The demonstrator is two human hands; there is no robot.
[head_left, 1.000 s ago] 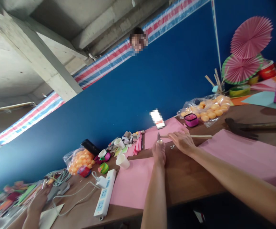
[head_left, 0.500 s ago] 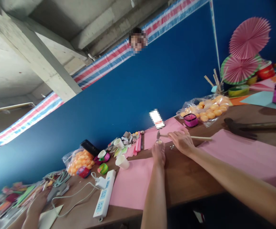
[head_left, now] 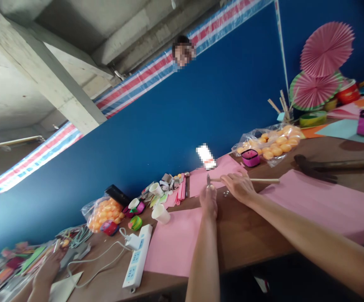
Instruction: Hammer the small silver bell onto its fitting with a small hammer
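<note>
The right hand (head_left: 238,187) has its fingers closed around the wooden handle of a small hammer (head_left: 244,180), whose head hangs just above the left hand (head_left: 209,201). The left fingers pinch a small metal piece (head_left: 211,187) against the desk (head_left: 247,235), between pink paper sheets (head_left: 172,243).
</note>
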